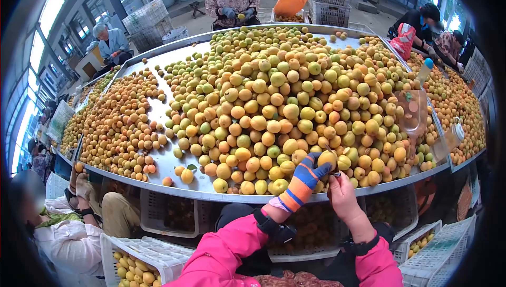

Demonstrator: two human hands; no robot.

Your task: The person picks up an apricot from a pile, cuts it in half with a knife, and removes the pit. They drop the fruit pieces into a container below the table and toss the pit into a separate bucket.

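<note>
My left hand (304, 181), in a blue and orange striped knit glove, is closed around a yellow apricot (327, 160) just above the table's near edge. My bare right hand (343, 197) is beside it, with thumb and fingers pinched on a small, thin, dark tool (336, 174) that meets the underside of that fruit. The tool's exact kind is too small to make out. Right behind both hands rises a large heap of yellow, orange and greenish apricots (274, 102) on the metal table (203, 182).
A clear plastic scoop (414, 110) and a bottle (448, 140) lie on the fruit at right. White crates (147, 253) stand below the table edge. Co-workers sit around: one person (68, 239) at near left, another (232, 0) across the table. Stacked crates (329, 0) stand behind.
</note>
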